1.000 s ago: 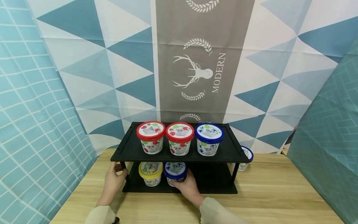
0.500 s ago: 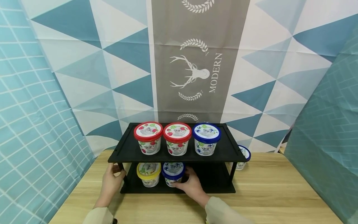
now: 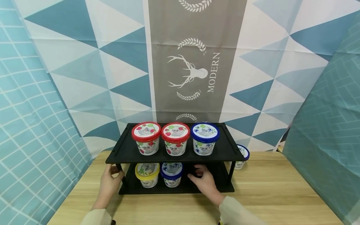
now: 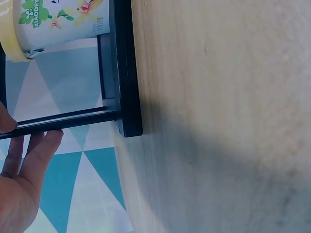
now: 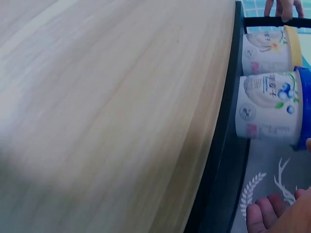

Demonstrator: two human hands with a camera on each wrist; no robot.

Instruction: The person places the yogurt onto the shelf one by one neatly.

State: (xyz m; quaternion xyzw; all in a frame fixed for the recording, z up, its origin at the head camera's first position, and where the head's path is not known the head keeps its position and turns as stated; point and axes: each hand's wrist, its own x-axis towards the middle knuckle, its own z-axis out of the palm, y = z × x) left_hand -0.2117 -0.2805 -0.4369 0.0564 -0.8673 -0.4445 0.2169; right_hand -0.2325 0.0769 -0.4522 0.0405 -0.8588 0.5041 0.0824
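Observation:
A black two-tier rack (image 3: 180,158) stands on the table. My left hand (image 3: 109,182) holds its front left post (image 4: 73,120), thumb on one side and fingers on the other in the left wrist view. On the lower shelf, a yellow-lidded tub (image 3: 147,175) sits at the left, with a blue-lidded tub (image 3: 172,175) close beside it; both are upright. To the right of that blue-lidded tub is my right hand (image 3: 206,182), fingers loosely bent and holding nothing, with a gap between thumb and tub.
Up on the top shelf stand two red-lidded tubs (image 3: 146,137) and a blue-lidded tub (image 3: 205,139). Behind the rack's right side, another blue-lidded tub (image 3: 243,153) is partly hidden. A patterned cloth (image 3: 123,62) hangs at the back of the wooden table (image 3: 267,193).
My right hand has let go of the lower blue-lidded tub and moved to the right. The tub stays beside the yellow-lidded one. My left hand keeps its hold; the head view has shifted slightly.

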